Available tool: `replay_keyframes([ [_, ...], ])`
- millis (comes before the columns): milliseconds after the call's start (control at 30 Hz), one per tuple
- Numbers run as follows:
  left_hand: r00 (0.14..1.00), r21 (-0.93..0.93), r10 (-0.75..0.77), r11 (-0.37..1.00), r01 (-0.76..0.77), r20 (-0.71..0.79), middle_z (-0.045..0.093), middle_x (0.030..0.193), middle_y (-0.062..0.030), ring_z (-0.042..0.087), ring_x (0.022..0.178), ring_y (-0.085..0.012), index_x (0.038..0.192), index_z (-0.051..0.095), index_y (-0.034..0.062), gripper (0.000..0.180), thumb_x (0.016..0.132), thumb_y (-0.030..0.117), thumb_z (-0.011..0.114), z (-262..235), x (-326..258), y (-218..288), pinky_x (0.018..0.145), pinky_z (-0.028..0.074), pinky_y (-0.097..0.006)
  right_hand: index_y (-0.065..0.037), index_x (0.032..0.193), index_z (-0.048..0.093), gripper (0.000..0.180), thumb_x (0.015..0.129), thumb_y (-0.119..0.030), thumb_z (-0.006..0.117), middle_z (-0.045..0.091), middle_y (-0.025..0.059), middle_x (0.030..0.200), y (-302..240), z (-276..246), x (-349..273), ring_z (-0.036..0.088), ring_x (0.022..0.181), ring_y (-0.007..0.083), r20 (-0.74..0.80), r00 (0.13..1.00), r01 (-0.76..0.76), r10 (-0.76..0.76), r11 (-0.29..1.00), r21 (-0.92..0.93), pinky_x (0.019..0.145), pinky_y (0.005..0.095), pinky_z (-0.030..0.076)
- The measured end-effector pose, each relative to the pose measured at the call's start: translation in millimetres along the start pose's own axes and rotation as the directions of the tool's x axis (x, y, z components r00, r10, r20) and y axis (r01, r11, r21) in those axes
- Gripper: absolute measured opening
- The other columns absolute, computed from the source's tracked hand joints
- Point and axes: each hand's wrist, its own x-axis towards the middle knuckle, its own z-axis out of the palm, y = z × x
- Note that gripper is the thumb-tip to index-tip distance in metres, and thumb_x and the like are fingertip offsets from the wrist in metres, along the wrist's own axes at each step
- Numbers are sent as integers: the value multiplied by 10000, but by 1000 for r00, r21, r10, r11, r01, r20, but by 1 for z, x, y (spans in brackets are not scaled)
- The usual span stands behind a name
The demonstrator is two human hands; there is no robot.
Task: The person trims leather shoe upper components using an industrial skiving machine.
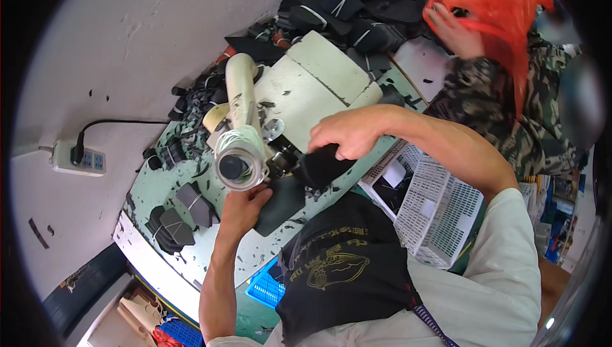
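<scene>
My right hand (pixel 347 133) presses down on a black fabric piece (pixel 322 165) at the working point of a cream sewing machine (pixel 299 88). My left hand (pixel 245 203) grips the lower edge of the same black piece (pixel 280 203), just below the machine's round end with its dark lens-like opening (pixel 237 167). Both hands close on the material beside the needle area (pixel 280 155), which is partly hidden.
Stacks of cut black and grey pieces (pixel 182 216) lie on the pale green table (pixel 159 184). A heap of black pieces (pixel 357 2) sits behind the machine. Another person in camouflage handles an orange plastic bag (pixel 491 2). A white basket (pixel 433 206) stands at right, a power strip (pixel 80 159) on the wall.
</scene>
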Motion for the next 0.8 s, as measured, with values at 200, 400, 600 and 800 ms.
replay_keyframes([
  [200, 999, 132, 31, 991, -29, -13, 679, 792, -101, 622, 707, -164, 993, 697, 38, 272, 787, 215, 703, -5, 8, 3, 679, 474, -305, -30, 1195, 589, 559, 640, 30, 562, 478, 166, 1294, -1, 10, 10, 449, 1208, 346, 85, 996, -4, -1, 998, 61, 1003, 384, 389],
  [400, 829, 455, 524, 797, -396, -195, 659, 1023, -166, 611, 989, -356, 1057, 634, 94, 343, 774, 276, 696, 26, 36, -19, 834, 485, -436, -53, 1203, 589, 598, 610, 10, 539, 406, 209, 1380, -10, 4, 29, 390, 1254, 384, 50, 996, 83, -77, 987, -139, 1053, 420, 353],
  [600, 917, -522, -135, 786, 330, 375, 696, 986, -142, 669, 853, -298, 1194, 591, 33, 469, 924, 415, 568, 28, -14, -30, 819, 505, -435, -107, 1211, 554, 564, 657, -58, 647, 592, 73, 1058, -58, 26, -23, 521, 1093, 234, -288, 957, -52, -34, 957, -286, 1020, 459, 330],
  [800, 764, -791, 224, 274, 547, 605, 557, 1253, -140, 626, 1044, -318, 1327, 447, 74, 566, 902, 422, 585, 104, -30, 1, 886, 524, -513, -70, 1030, 632, 363, 667, -61, 631, 552, 70, 1069, -63, 120, -53, 511, 1073, 270, -653, 642, 272, -402, 915, -296, 1083, 476, 320],
])
